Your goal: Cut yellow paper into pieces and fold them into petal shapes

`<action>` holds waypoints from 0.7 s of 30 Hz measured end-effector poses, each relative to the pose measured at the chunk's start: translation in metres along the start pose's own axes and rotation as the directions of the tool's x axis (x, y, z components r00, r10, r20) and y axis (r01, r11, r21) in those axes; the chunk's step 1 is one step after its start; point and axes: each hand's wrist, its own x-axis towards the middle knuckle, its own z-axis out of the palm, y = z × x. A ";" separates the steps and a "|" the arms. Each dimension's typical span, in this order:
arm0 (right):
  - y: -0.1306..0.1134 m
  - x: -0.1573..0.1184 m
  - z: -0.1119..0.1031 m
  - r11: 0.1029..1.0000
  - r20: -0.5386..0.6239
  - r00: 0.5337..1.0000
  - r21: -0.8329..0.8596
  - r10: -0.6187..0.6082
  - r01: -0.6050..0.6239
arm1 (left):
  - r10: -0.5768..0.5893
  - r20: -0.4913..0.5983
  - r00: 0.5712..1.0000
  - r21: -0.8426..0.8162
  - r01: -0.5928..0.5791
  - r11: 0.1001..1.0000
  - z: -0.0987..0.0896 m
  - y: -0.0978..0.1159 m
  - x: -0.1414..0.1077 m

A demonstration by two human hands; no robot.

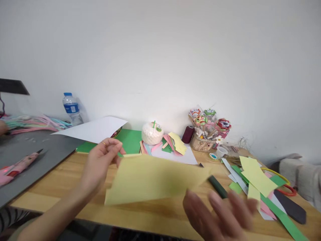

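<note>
My left hand (104, 164) pinches a sheet of yellow paper (155, 179) at its upper left corner. The sheet tilts above the wooden table, with a narrow folded strip along its top left edge. In front of its lower right part is my right hand (218, 214), blurred by motion, fingers apart and nothing visible in them. Whether its fingertips touch the sheet I cannot tell. Just beyond that hand lies a dark green bar-shaped piece (217, 186), partly hidden by the fingers.
Paper scraps (258, 177) and scissors with red and yellow handles (286, 187) lie at right. Behind stand a basket of paper flowers (203, 144), a maroon thread spool (188, 134) and a white round object (152, 134). At left are a pink glue gun (20, 169) and a water bottle (72, 108).
</note>
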 end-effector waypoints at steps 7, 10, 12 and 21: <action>-0.023 -0.045 0.071 0.934 0.581 0.805 0.211 0.119 -0.290 | -0.033 0.142 0.989 0.057 0.025 0.998 0.026 -0.063 -0.050; -0.020 -0.055 0.078 0.893 0.624 0.765 0.238 0.161 -0.382 | -0.033 0.487 0.873 0.235 -0.095 0.967 0.008 -0.070 -0.068; -0.018 -0.058 0.075 0.878 0.617 0.766 0.252 0.178 -0.407 | -0.031 0.670 0.741 0.334 -0.264 0.905 -0.009 -0.074 -0.079; -0.019 -0.055 0.052 0.811 0.445 0.843 0.344 0.303 -0.473 | 0.278 0.829 0.486 0.311 -0.813 0.493 -0.023 -0.111 -0.094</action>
